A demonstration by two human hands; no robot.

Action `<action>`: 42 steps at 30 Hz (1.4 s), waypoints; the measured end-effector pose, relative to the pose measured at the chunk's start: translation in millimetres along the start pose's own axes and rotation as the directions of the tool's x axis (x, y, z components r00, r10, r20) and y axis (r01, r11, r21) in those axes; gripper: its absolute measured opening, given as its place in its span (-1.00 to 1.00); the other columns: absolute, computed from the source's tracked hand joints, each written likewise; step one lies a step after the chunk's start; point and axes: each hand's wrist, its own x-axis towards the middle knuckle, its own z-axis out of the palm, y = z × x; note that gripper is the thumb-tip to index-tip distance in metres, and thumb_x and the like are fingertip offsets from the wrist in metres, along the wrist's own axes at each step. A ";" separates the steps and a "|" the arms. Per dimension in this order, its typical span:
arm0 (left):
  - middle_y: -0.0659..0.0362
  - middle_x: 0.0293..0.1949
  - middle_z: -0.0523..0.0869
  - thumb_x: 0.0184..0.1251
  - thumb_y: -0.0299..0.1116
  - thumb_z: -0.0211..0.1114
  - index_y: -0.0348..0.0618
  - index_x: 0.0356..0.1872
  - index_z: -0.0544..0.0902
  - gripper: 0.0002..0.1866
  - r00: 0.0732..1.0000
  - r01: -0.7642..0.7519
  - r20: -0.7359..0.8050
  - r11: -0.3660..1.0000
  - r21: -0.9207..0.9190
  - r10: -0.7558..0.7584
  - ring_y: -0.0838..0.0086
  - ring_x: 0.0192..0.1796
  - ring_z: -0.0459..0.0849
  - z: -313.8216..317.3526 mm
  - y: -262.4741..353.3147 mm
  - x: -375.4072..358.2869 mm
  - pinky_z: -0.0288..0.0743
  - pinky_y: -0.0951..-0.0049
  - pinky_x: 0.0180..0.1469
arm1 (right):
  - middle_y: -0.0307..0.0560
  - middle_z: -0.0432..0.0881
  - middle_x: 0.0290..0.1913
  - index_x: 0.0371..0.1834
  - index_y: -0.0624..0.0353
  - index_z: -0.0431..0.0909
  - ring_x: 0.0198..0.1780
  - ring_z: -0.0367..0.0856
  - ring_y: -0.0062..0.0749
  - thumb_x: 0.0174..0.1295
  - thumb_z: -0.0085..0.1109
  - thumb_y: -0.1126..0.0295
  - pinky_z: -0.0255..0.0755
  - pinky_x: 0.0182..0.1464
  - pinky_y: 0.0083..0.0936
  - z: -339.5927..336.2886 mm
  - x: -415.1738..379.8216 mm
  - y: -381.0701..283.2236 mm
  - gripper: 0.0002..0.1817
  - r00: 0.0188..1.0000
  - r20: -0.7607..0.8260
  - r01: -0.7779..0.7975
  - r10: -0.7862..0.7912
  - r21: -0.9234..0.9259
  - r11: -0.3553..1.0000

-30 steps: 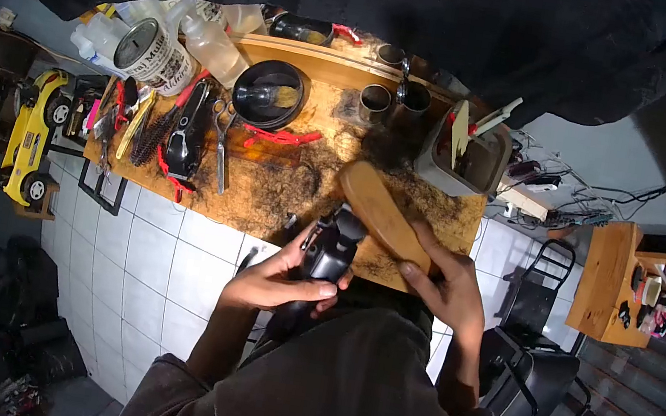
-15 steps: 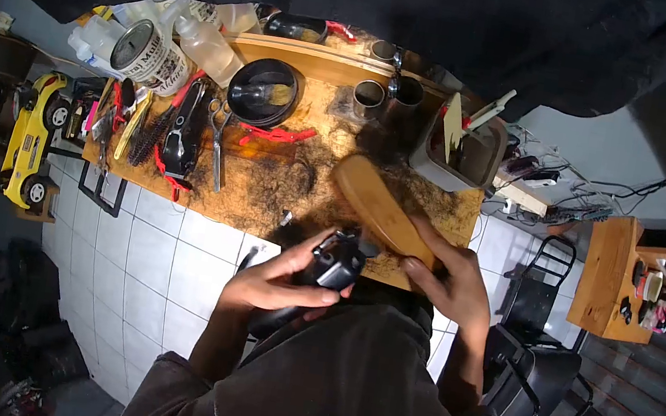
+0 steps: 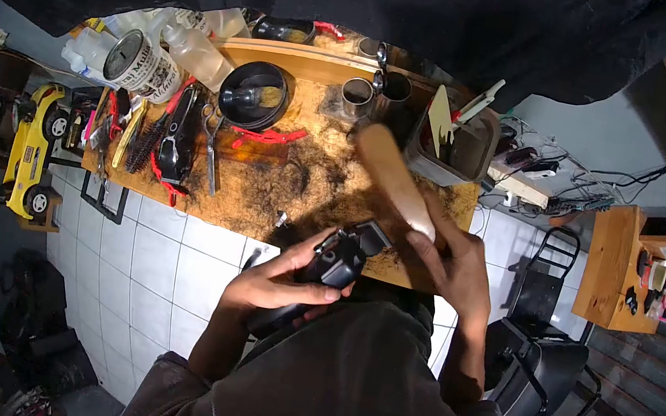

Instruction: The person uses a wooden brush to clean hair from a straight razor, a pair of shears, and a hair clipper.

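A black clipper (image 3: 339, 262) rests in my left hand (image 3: 274, 283), with the fingers wrapped round its body and its head facing up and right. My right hand (image 3: 460, 270) is closed on the lower end of a brown wooden brush (image 3: 393, 178), which is tilted up and left, its outline slightly blurred. The brush is apart from the clipper, to its upper right. Behind both lies the wooden table (image 3: 244, 199), strewn with dark hair clippings.
On the table stand a black bowl (image 3: 253, 95) with a shaving brush, a metal cup (image 3: 357, 95), a grey container (image 3: 442, 168), scissors (image 3: 210, 147), another clipper (image 3: 177, 146), a red clip (image 3: 270, 137) and a white can (image 3: 143, 68). A black chair (image 3: 541, 373) is at right.
The brush in my right hand has moved away from the clipper and is turned more upright. The clipper's head shows more clearly. The whole view has shifted slightly.
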 end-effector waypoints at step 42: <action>0.10 0.13 0.47 0.20 -0.63 0.26 -0.08 0.50 -0.08 -0.10 0.828 -0.068 -0.509 0.943 0.326 0.236 0.47 0.09 0.48 33.1 -5.8 22.3 0.35 0.54 0.14 | 0.19 0.61 0.00 0.21 0.13 0.45 -0.01 0.60 0.17 0.13 0.33 0.33 0.45 0.03 -0.24 38.8 -8.6 0.4 -0.46 0.972 -0.202 0.086 -0.122 -0.178 0.980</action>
